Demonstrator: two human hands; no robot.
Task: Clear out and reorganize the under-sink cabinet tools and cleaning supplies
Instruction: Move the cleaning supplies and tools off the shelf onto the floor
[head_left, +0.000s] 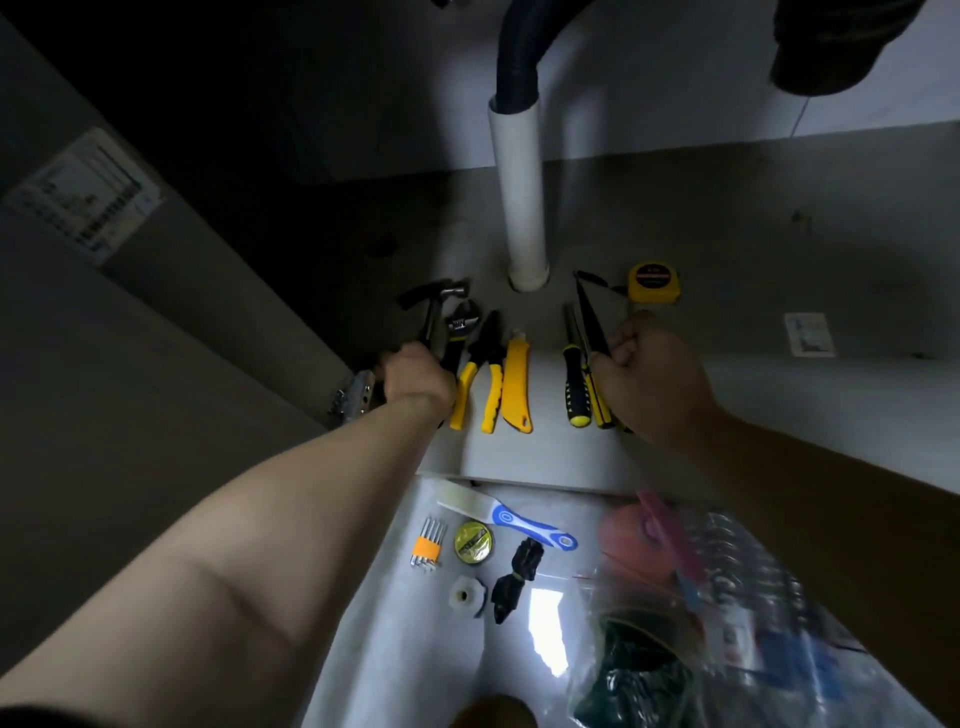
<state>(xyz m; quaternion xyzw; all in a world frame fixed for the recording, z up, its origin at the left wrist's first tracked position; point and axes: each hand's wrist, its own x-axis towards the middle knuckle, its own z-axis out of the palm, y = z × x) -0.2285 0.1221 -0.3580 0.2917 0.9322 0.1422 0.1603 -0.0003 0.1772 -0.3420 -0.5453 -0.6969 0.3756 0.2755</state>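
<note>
Head view, from the left: the left hand is closed around the handle of the hammer, whose head points toward the back of the cabinet floor. Just right of it lie the adjustable wrench, the yellow-handled pliers and the yellow utility knife, side by side. Behind them stands the white drain pipe. Next comes a black-and-yellow screwdriver; the right hand is curled over the needle-nose pliers beside it. A yellow tape measure sits behind that hand.
</note>
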